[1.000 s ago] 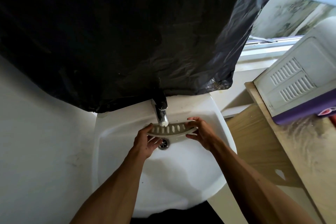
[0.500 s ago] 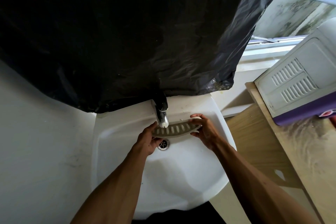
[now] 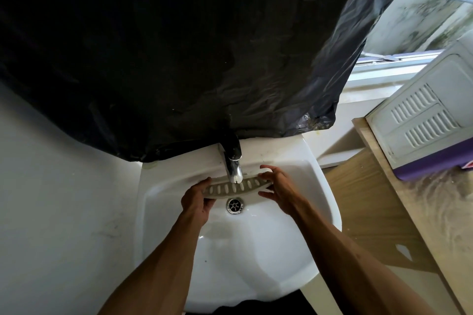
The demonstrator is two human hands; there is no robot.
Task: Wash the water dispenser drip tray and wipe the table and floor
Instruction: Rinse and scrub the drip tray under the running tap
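Note:
The drip tray (image 3: 236, 189) is a curved white piece with a row of slots, held level under the chrome tap (image 3: 234, 170) inside the white sink (image 3: 256, 250). My left hand (image 3: 198, 198) grips its left end, thumb on top. My right hand (image 3: 277, 188) holds the right end, thumb and fingers curled around the edge. The tap spout hides part of the tray's middle. The round metal drain (image 3: 234, 205) lies just below the tray.
A large black plastic sheet (image 3: 179, 46) hangs over the wall behind the sink and covers the tap's base. A wooden table (image 3: 409, 212) stands to the right with the white and purple water dispenser (image 3: 422, 120) on it. A window sill (image 3: 378, 77) runs behind.
The tray has shifted slightly to the right and tilted under the tap. Both hands kept hold of its ends; my right fingers spread a little.

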